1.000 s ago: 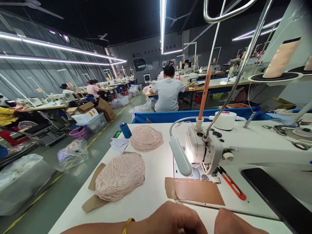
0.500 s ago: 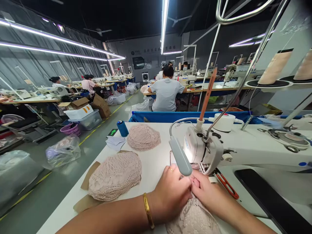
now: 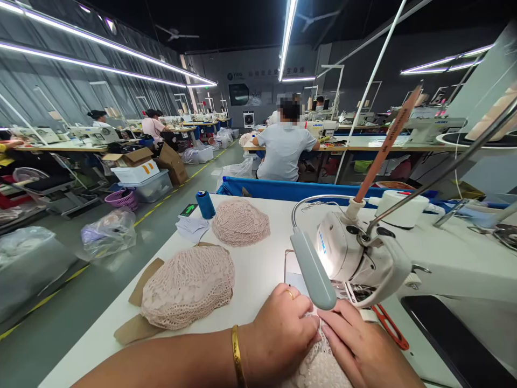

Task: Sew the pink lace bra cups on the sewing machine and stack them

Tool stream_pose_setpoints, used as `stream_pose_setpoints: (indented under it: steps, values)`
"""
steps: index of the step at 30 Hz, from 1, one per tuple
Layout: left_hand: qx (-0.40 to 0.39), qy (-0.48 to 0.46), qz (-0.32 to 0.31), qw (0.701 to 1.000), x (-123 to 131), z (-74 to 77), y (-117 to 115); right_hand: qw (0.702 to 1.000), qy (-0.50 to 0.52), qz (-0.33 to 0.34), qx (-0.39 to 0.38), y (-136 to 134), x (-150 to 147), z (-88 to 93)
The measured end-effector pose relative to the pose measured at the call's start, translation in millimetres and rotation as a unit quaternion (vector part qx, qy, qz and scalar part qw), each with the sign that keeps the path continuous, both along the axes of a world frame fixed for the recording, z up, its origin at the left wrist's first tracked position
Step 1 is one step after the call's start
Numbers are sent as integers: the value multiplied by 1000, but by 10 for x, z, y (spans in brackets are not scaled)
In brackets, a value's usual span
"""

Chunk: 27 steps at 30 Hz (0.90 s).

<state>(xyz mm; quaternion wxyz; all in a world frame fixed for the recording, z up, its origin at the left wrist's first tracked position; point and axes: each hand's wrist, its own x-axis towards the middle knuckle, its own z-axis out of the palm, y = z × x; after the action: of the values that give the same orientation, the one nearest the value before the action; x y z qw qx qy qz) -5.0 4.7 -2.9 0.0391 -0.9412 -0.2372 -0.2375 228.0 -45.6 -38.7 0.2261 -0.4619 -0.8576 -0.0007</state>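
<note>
A beige lace piece (image 3: 321, 364) lies under both hands in front of the sewing machine (image 3: 343, 250), partly covered by them. My left hand (image 3: 283, 328), with a ring and a gold bracelet, is closed, pinching the lace at its upper end. Close beside it, my right hand (image 3: 359, 337) has its fingers together on the lace's right edge, seemingly gripping it; the fingertips are partly hidden. A grey lamp head (image 3: 313, 269) hangs just above both hands and hides part of the needle area.
Two stacks of beige lace pieces, one nearer (image 3: 188, 285) and one farther (image 3: 241, 222), sit left on the white table. Behind them stands a blue thread spool (image 3: 205, 205). Orange-handled snips (image 3: 391, 326) and a black phone-like slab (image 3: 452, 339) lie right. A co-worker (image 3: 283, 148) sits ahead.
The view has shifted, so the machine appears farther right. My right hand has changed from curled against the left hand to longer, straighter fingers on the lace. My left hand keeps its pinch.
</note>
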Motion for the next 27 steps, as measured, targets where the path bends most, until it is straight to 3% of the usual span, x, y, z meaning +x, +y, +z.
stream_pose_setpoints:
  steps: [4,11,20,27]
  values:
    - [-13,15,11,1000,-9,26,-12,1000,-21,-15,-12,42,31,-47]
    - [-35,40,38,998,20,31,-20,995,-52,-73,48,114,94,-177]
    - [-20,18,55,998,53,-38,2,987,-91,-87,101,162,151,-299]
    - [-33,14,48,998,47,-52,-7,989,-82,-91,88,140,124,-325]
